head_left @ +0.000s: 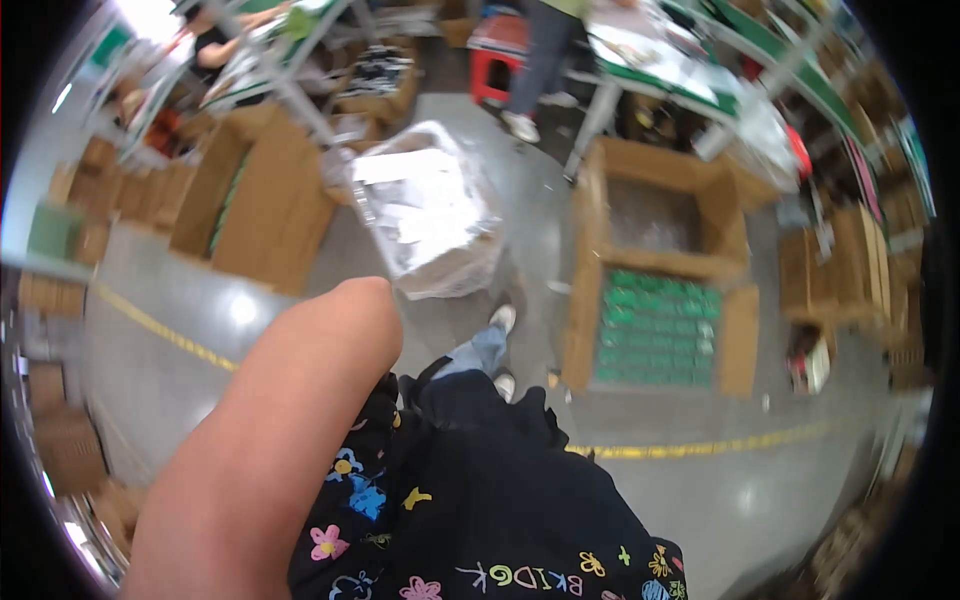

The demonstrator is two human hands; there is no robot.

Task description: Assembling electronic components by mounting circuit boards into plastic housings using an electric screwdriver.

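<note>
Neither grip shows: your left and right hands are both out of view, so it cannot be told whether either is released, clenched or grasping something. Your bare left arm rises from the lower edge, its bent end appearing just beside the plastic-lined bin; whether they touch is unclear. That bin stands on the floor ahead of your shoes, heaped with white material.

Your raised arm hides part of the floor, so you could catch a foot on the bin or the left carton without noticing. A knock might spill the loose heap, and the loose plastic lining could snag. On your right, the front carton's spread flaps could trip you if you step too close.

Count one bin, one large carton at left, and two open ones at right: a front carton and a rear carton. Green pieces lie in about six rows, too blurred to count singly. You have one red stool and one standing co-worker beyond.
</note>
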